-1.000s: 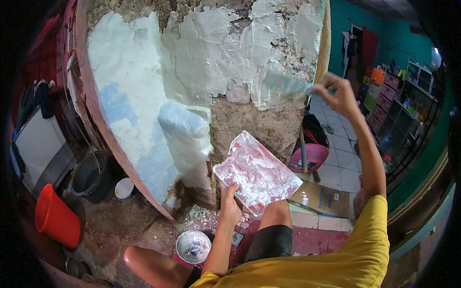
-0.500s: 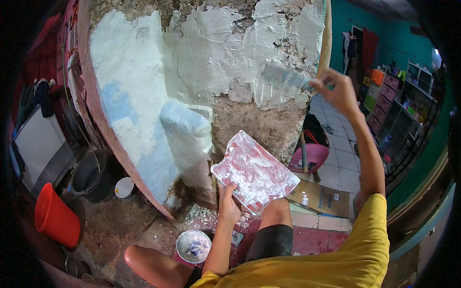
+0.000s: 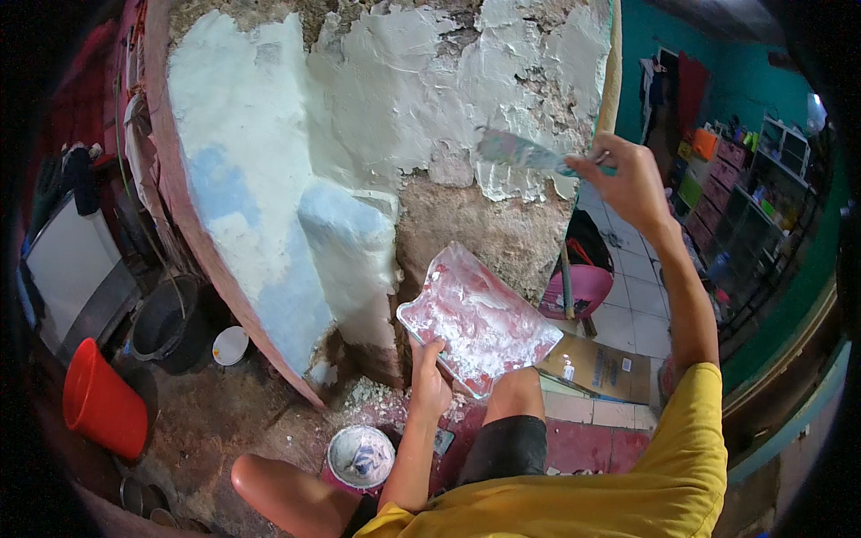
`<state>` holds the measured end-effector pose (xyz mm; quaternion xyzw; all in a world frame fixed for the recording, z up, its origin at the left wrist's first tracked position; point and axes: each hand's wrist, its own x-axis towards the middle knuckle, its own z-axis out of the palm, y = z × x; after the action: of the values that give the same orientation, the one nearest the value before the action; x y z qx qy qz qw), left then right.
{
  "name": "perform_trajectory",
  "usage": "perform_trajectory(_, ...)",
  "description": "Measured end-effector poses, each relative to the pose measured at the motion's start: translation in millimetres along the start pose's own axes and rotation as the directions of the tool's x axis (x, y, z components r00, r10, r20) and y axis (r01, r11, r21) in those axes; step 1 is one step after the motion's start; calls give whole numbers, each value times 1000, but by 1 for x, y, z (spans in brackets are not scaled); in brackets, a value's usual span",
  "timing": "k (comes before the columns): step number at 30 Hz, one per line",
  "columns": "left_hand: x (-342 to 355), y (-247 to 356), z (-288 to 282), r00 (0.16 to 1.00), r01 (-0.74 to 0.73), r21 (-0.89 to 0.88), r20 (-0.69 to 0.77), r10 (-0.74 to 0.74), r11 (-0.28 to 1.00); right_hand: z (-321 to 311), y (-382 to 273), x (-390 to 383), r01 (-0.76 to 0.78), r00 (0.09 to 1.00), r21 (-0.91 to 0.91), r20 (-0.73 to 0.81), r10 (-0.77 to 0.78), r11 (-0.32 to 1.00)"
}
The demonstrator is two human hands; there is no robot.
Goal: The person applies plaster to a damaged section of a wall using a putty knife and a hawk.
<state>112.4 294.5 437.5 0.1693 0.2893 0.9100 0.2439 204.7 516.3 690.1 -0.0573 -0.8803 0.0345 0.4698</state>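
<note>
My left hand (image 3: 430, 377) grips the lower-left edge of a flat board (image 3: 466, 309) with clear edges and a pink, white-smeared face, held low before the wall. My right hand (image 3: 628, 184) is closed on the handle of a wide, pale scraper (image 3: 520, 152). Its blade lies at the rough white plaster (image 3: 430, 99) on the upper right of the wall, above a patch of bare brown wall (image 3: 471, 233). Smoother white and pale-blue coating (image 3: 233, 161) covers the left part. A bucket of white paste (image 3: 360, 457) stands on the floor beside my left forearm.
At the left are a red bucket (image 3: 103, 399), a black tub (image 3: 179, 323) and a white pail (image 3: 230, 345). Right of the wall are cardboard (image 3: 610, 372), a pink basin (image 3: 587, 287) and crowded shelves (image 3: 753, 211) in a teal room. Debris (image 3: 377, 394) lies at the wall's foot.
The scraper and my right hand have shifted slightly left along the plaster. The board in my left hand has moved very little.
</note>
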Motion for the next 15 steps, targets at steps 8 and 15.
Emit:
perform_trajectory(8, -1, 0, 3, 999, -39, 33, -29, 40, 999, 8, 18, 11, -32, 998, -105, -57, 26, 994)
perform_trajectory(15, -4, 0, 4, 998, -45, 23, -37, 45, 999, 30, 24, -6, 134, 989, -58, -60, -138, 989)
